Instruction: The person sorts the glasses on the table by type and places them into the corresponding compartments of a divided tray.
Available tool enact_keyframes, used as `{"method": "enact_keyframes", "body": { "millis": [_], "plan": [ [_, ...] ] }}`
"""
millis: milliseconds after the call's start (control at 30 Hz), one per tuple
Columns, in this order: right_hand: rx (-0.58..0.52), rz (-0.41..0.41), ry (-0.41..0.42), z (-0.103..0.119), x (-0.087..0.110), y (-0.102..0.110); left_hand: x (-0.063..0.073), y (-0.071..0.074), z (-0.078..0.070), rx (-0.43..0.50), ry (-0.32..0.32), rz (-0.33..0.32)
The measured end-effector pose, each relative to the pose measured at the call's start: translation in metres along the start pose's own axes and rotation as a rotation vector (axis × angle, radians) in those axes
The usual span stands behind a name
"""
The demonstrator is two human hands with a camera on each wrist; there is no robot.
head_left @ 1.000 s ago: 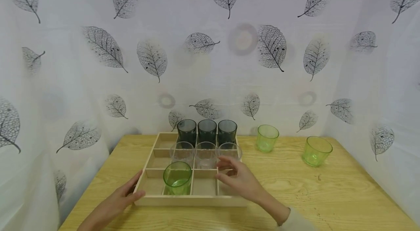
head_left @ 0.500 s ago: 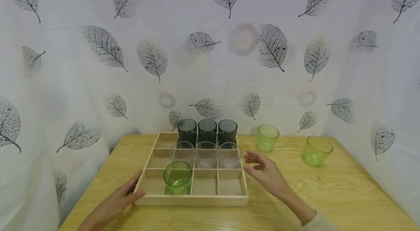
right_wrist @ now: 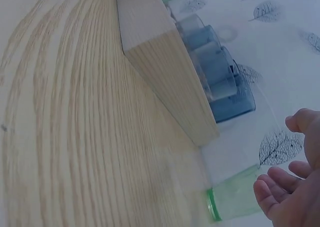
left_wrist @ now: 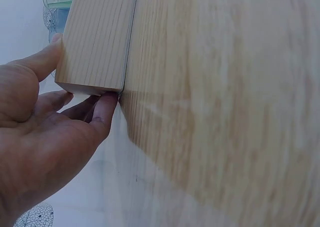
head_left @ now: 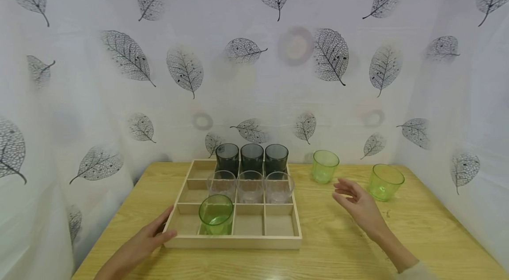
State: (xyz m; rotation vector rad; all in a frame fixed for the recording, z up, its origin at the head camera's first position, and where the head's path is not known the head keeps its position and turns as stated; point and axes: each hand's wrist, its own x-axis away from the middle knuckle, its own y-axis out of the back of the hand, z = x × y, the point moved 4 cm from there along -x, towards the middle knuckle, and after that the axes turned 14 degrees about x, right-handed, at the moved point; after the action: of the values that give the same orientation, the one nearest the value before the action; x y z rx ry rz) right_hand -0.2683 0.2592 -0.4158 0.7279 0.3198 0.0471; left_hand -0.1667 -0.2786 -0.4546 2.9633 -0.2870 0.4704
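My left hand [head_left: 145, 238] holds the front left corner of a divided wooden tray [head_left: 234, 242]. In the left wrist view, its thumb and fingertips lie against the tray's corner [left_wrist: 95, 42]. My right hand [head_left: 359, 209], fingers loosely bent with nothing in them, hovers over the table between two light green glasses. One green glass [head_left: 324, 168] stands behind it to the left, the other [head_left: 385, 183] to its right. A green glass [head_left: 216, 218] sits in the tray's front row, second compartment from the left. Behind it come clear glasses [head_left: 250, 189] and dark grey glasses [head_left: 252, 159].
The pale wooden table [head_left: 326, 244] carries the tray and the loose glasses. A white curtain [head_left: 254, 81] printed with grey leaves hangs behind the table and along both sides. The tray's thin dividers [head_left: 264, 221] separate its compartments.
My right hand has moved right, from above the tray's right part to near the two loose green glasses. The left hand and the tray have stayed put.
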Motion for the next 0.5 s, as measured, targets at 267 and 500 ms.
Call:
{"method": "enact_keyframes", "body": {
  "millis": [267,500],
  "plan": [
    [0.095,-0.102,-0.072,-0.039,0.006,0.03,-0.002,-0.001,0.0,0.005,-0.013,0.014],
    [0.138,-0.178,-0.188,-0.069,0.017,0.053,-0.002,0.0,0.0,0.005,-0.012,0.017]
  ]
}}
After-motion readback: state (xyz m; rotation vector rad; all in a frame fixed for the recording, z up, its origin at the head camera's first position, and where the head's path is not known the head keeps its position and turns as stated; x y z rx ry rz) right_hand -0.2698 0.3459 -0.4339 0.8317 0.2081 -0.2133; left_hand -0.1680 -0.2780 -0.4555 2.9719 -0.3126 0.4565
